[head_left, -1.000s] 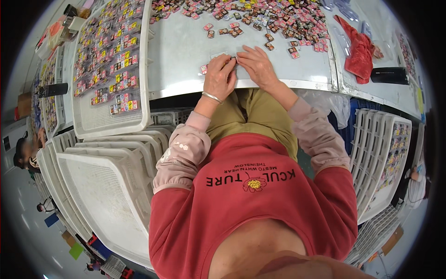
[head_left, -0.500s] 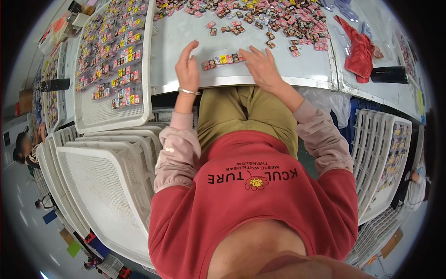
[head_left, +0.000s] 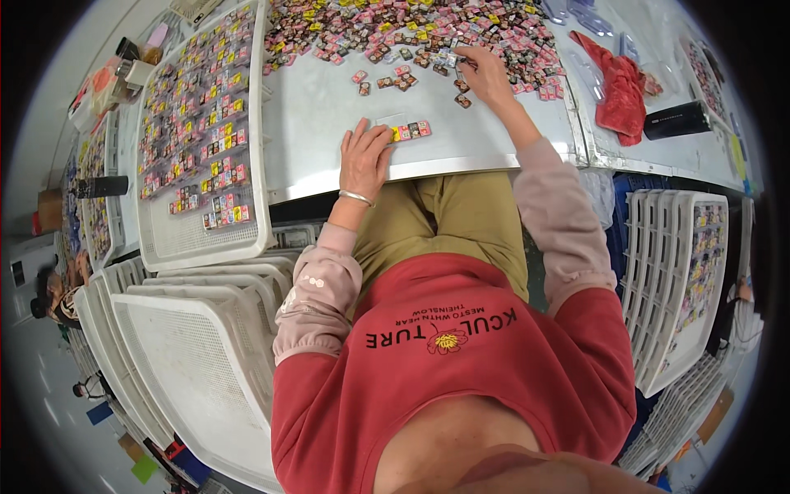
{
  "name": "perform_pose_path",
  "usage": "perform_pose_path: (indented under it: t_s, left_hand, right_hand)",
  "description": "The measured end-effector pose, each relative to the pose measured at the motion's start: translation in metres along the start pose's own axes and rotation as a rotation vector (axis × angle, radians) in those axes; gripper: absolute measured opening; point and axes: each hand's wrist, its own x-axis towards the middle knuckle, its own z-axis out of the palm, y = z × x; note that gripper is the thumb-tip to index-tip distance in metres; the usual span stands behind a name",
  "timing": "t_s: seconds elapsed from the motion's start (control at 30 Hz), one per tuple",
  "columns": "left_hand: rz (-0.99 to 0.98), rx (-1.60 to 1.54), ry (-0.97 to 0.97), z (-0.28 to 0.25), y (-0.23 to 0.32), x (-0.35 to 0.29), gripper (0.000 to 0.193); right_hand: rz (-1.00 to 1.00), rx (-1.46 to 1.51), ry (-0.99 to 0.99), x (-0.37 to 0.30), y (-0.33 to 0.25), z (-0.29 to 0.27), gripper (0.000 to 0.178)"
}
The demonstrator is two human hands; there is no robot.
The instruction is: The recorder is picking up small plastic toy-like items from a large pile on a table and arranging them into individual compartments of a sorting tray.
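A short row of small square printed pieces (head_left: 414,131), pink, yellow and white, lies near the front edge of the white table. My left hand (head_left: 364,160), a bracelet at its wrist, curls over the row's left end and covers part of it. Farther off, at the front of a big heap of loose pieces (head_left: 395,33), is my right hand (head_left: 491,78). Its thumb and forefinger pinch a small pale piece (head_left: 452,58). Several stray pieces (head_left: 403,72) lie between the heap and the row.
On the left, a white mesh tray (head_left: 185,240) holds several lines of grouped pieces in clear plastic. White trays (head_left: 189,362) are stacked below it, and more trays (head_left: 658,280) stand at the right. A red cloth (head_left: 619,99) and a black box (head_left: 676,121) lie on the right table.
My right hand has left the row's right end and reached out to the heap, where it pinches a piece. My left hand has moved right, onto the row's left end.
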Motion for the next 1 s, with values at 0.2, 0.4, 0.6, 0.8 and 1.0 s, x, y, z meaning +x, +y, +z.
perform_pose_path:
  t_s: [0.2,0.4,0.6,0.8,1.0]
  left_hand:
    - [-0.058,-0.087,-0.001,-0.002,0.0,0.0,0.036]
    - [-0.101,-0.165,0.061,-0.01,0.004,0.0,0.042]
    - [-0.139,-0.238,0.271,0.001,-0.003,-0.002,0.03]
    - [-0.005,-0.131,0.249,-0.005,0.005,0.001,0.02]
    - [-0.047,-0.192,0.235,-0.005,0.003,0.002,0.019]
  right_hand:
    - [-0.181,-0.53,-0.083,0.013,0.009,0.019,0.029]
    - [-0.003,0.042,-0.014,0.005,-0.008,0.007,0.026]
    - [0.135,0.607,-0.317,-0.018,-0.068,0.054,0.012]
    - [-0.194,0.253,-0.415,-0.024,-0.085,0.079,0.008]
    - [-0.328,0.063,-0.467,-0.036,-0.099,0.078,0.009]
